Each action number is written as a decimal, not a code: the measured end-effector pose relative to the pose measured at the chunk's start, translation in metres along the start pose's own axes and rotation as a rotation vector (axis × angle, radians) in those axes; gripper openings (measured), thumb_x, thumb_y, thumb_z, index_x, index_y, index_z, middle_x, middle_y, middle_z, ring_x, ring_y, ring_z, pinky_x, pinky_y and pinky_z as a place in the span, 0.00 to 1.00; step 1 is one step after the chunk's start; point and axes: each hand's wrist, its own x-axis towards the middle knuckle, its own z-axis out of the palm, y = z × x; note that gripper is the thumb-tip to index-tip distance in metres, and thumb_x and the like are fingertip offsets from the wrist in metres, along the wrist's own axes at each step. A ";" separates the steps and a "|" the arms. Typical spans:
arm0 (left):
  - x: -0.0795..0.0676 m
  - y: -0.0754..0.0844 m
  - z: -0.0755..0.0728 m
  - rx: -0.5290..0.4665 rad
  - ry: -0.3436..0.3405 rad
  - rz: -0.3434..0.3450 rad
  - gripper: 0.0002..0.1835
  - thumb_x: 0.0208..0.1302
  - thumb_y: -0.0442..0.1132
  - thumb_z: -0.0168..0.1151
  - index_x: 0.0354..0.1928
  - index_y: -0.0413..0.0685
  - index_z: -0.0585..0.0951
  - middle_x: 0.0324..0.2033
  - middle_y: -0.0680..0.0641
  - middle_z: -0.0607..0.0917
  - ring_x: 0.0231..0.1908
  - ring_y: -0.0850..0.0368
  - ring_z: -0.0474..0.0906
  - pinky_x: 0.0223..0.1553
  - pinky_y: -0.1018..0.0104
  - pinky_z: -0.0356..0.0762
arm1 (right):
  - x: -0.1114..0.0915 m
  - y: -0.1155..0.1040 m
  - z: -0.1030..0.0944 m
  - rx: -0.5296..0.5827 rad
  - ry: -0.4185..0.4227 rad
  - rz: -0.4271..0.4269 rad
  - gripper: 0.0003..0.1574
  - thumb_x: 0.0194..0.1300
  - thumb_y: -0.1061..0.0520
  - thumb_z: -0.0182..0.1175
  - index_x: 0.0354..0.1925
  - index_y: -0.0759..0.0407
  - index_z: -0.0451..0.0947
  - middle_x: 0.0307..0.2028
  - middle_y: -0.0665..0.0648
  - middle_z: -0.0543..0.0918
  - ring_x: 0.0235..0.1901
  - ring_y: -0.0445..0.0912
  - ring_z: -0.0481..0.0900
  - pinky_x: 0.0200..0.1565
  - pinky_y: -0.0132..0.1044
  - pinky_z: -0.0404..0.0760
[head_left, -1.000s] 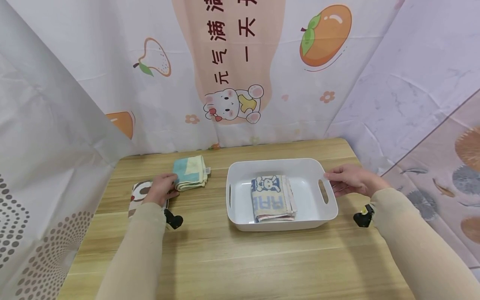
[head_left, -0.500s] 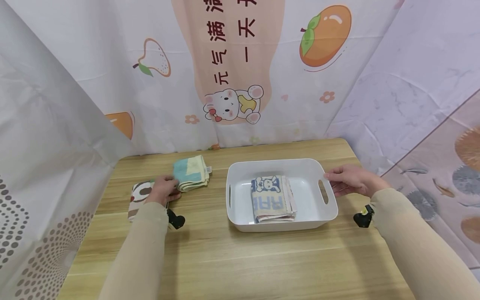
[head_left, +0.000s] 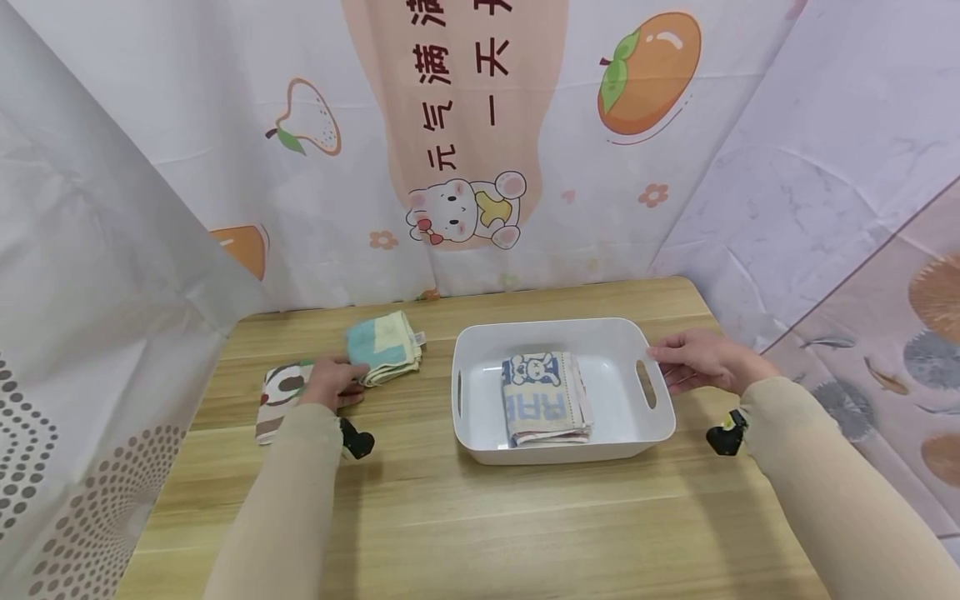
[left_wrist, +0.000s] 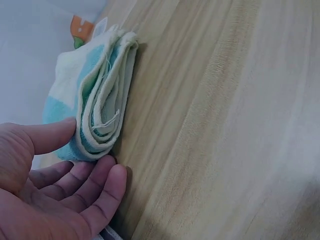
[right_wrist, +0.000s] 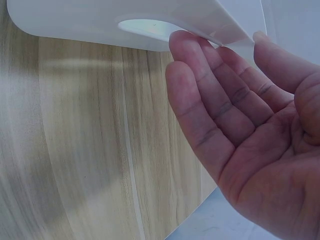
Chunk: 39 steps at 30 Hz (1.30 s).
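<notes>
My left hand (head_left: 332,385) is at the near left edge of a folded blue-and-cream towel (head_left: 377,343). In the left wrist view, the thumb presses one face of the towel (left_wrist: 95,95) and the curled fingers reach under its folded edge. A white plastic basket (head_left: 465,450) with handle cutouts stands mid-table, holding a folded towel with a blue bear pattern (head_left: 542,396). My right hand (head_left: 699,360) holds the basket's right rim, thumb at the top edge and fingers against the outside below, by the cutout, as the right wrist view shows.
A folded brown-and-white towel (head_left: 279,400) lies at the left of the wooden table (head_left: 480,525), partly behind the left hand and sleeve. A printed curtain (head_left: 337,208) hangs right behind the table's back edge.
My left hand has edged right and onto the blue-and-cream towel, which has shifted slightly right. More of the brown-and-white towel shows now. The right hand and basket look unchanged.
</notes>
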 end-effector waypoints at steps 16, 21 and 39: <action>0.016 -0.007 0.007 0.163 0.046 -0.021 0.14 0.60 0.36 0.63 0.44 0.37 0.73 0.24 0.44 0.77 0.24 0.55 0.76 0.34 0.57 0.82 | 0.000 -0.001 0.001 -0.011 0.004 0.003 0.29 0.70 0.50 0.53 0.56 0.75 0.67 0.40 0.67 0.83 0.35 0.52 0.83 0.43 0.48 0.81; 0.016 -0.009 0.009 0.208 0.041 0.005 0.12 0.59 0.36 0.65 0.39 0.38 0.74 0.23 0.45 0.76 0.24 0.55 0.76 0.33 0.57 0.81 | 0.001 0.000 0.000 -0.011 0.003 0.001 0.29 0.70 0.50 0.54 0.55 0.75 0.68 0.39 0.66 0.83 0.35 0.52 0.83 0.43 0.49 0.81; 0.001 -0.003 0.017 0.272 -0.054 0.043 0.12 0.57 0.34 0.66 0.38 0.39 0.73 0.21 0.49 0.69 0.29 0.52 0.70 0.39 0.53 0.77 | 0.000 0.000 0.000 -0.008 0.004 -0.006 0.26 0.70 0.50 0.55 0.52 0.73 0.71 0.38 0.64 0.83 0.35 0.53 0.83 0.43 0.49 0.81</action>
